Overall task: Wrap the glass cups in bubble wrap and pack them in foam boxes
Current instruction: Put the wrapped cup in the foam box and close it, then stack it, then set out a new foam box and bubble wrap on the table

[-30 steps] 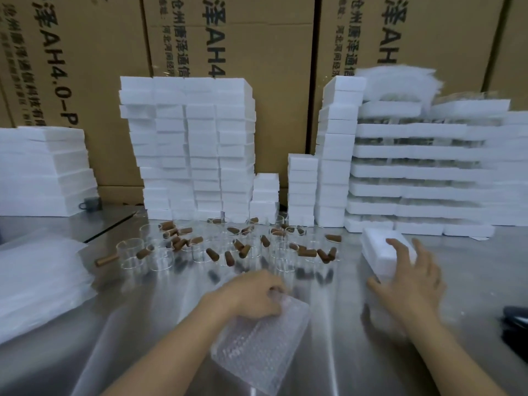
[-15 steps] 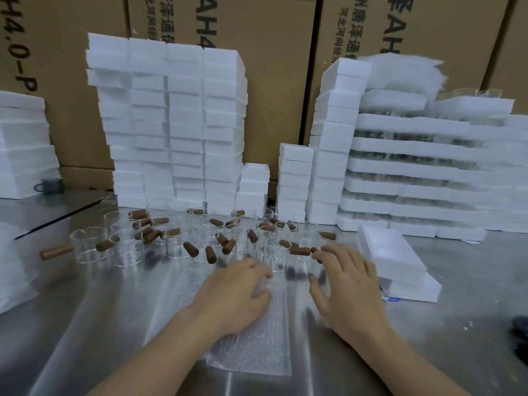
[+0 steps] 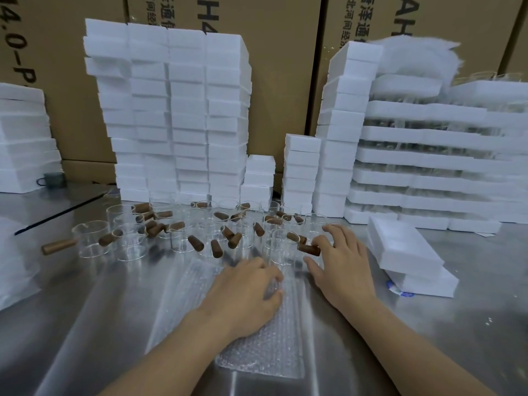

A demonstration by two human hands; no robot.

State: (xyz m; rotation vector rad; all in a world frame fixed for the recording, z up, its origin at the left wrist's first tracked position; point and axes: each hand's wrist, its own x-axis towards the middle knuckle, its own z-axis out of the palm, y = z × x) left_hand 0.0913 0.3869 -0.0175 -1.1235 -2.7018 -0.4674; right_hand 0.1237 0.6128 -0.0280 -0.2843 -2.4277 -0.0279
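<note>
A sheet of bubble wrap [image 3: 271, 347] lies flat on the steel table [image 3: 443, 338] in front of me. My left hand [image 3: 245, 295] rests on its far end, palm down, fingers curled into the wrap. Beyond it stand several clear glass cups [image 3: 125, 247] with brown wooden handles. My right hand [image 3: 340, 267] is spread over the nearest cup [image 3: 283, 247]. Its index fingertip touches the end of that cup's handle [image 3: 307, 248], with the thumb just below, not closed on it. Two white foam boxes [image 3: 405, 250] lie stacked to the right of that hand.
Tall stacks of foam boxes [image 3: 171, 110] stand behind the cups, and foam trays [image 3: 428, 167] are layered with glassware at the right. More foam [image 3: 23, 138] and a small mug [image 3: 53, 178] sit far left, a bubble wrap pile [image 3: 14, 267] near left. Cardboard cartons [image 3: 285, 67] form the backdrop.
My right hand left the foam boxes and moved left and forward to the nearest cup's handle. My left hand laid the bubble wrap flat and stays on it.
</note>
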